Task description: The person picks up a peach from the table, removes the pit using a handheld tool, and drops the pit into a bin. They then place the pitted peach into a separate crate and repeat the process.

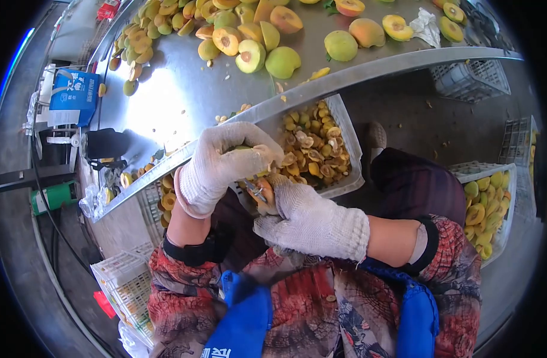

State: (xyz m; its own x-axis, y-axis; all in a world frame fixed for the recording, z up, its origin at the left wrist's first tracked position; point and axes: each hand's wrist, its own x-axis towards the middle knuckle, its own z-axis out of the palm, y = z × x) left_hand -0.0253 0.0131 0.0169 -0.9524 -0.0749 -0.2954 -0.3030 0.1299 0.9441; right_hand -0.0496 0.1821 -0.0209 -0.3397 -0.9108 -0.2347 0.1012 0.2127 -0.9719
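My left hand (229, 164), in a white knit glove, is closed, with a yellow-green peach piece (242, 148) partly showing under its fingers. My right hand (318, 218), gloved too, curls its fingers and thumb around an orange-fleshed peach half (266, 200). A small metal tool (257, 190) lies against that half, between the hands; which hand grips its handle is hidden. Just beyond the gloves sits a white crate (352, 161) with brownish peach scraps and pits (315, 146).
Whole and halved peaches (249, 42) are heaped on the metal table (226, 89), whose raised rim (399, 61) runs above my hands. A crate of yellow peach halves (488, 203) stands at right. More crates (127, 286) and a blue box (74, 95) are at left.
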